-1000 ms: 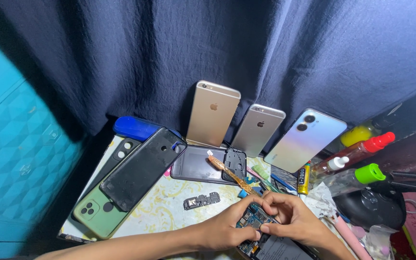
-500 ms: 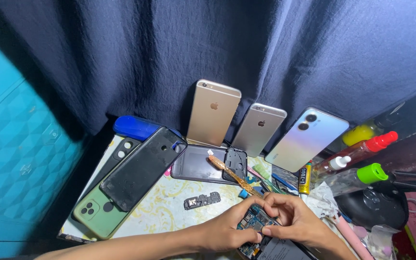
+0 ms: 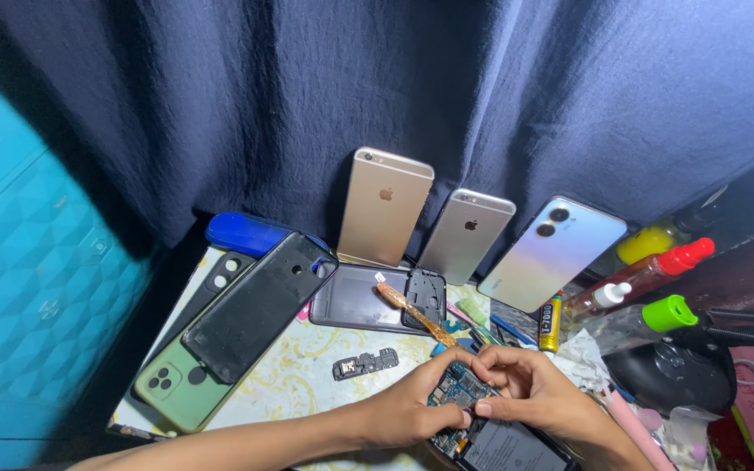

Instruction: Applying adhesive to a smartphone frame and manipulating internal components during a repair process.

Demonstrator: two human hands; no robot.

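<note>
- Hardly anything's shifted vs the earlier frames: both your hands stay huddled over the opened phone (image 3: 482,427) at the near edge of the patterned mat (image 3: 307,366), fingers maybe a touch tighter
- L hand (image 3: 412,406) curled round the phone's left edge, fingers closed on it, bracing the body
- R hand (image 3: 530,397) pinched down w/ thumb & forefinger at the exposed blue circuit board (image 3: 455,388); can't tell if there's a part or tool between the tips
- Handling-wise, I'd judge that board light, stiff but fragile: grip by the frame edges, keep off the chips & the dark battery (image 3: 508,449)
- Small black bracket part (image 3: 364,364) lies loose just left of your hands
- Further back: black back cover (image 3: 259,305) over a green phone (image 3: 176,392), grey tray (image 3: 359,296) w/ an orange flex strip (image 3: 407,307), three phones propped vs the dark curtain (image 3: 377,96), bottles at right
</note>
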